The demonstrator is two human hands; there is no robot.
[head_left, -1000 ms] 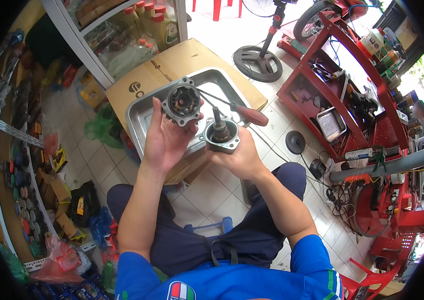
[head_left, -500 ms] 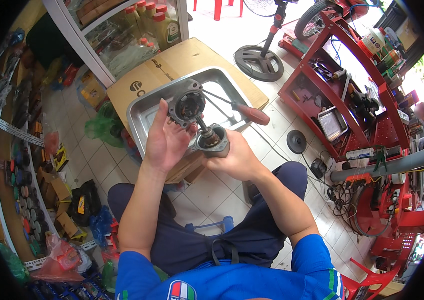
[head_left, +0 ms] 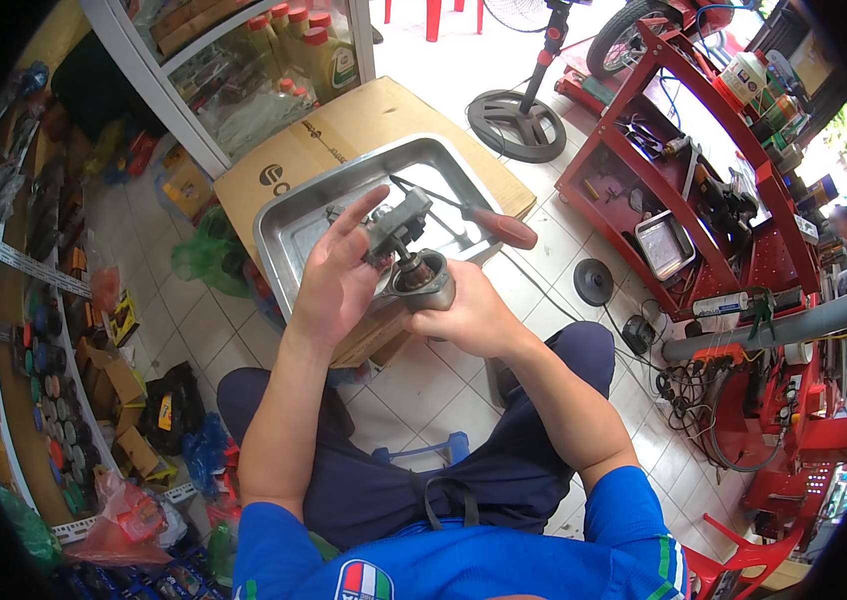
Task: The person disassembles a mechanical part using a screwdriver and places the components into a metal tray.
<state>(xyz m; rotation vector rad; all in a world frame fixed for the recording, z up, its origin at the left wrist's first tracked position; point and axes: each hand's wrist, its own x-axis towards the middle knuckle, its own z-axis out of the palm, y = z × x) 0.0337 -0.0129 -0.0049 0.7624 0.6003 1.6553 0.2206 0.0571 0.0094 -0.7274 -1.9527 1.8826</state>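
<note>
My left hand (head_left: 332,285) holds a grey metal motor end housing (head_left: 404,218), turned on its side, with the index finger stretched out past it. My right hand (head_left: 479,312) wraps around a metal motor body (head_left: 436,293). From its open end a rotor shaft (head_left: 406,255) sticks up toward the end housing; whether they touch I cannot tell. Both parts are above the near side of a silver metal tray (head_left: 272,240). A screwdriver with a reddish-brown handle (head_left: 506,228) lies over the tray's right rim. Its shaft is partly hidden behind the end housing.
Under the tray is a cardboard box (head_left: 394,100). A glass cabinet (head_left: 184,90) with oil bottles stands behind. On the right are a red tool cart (head_left: 624,150), a round black stand base (head_left: 519,125) and cables. Shelves of small goods (head_left: 54,400) line the left.
The end housing has tipped, so its open inner side no longer faces me. My left index finger has swung up and right. The motor body has tilted slightly in my right hand.
</note>
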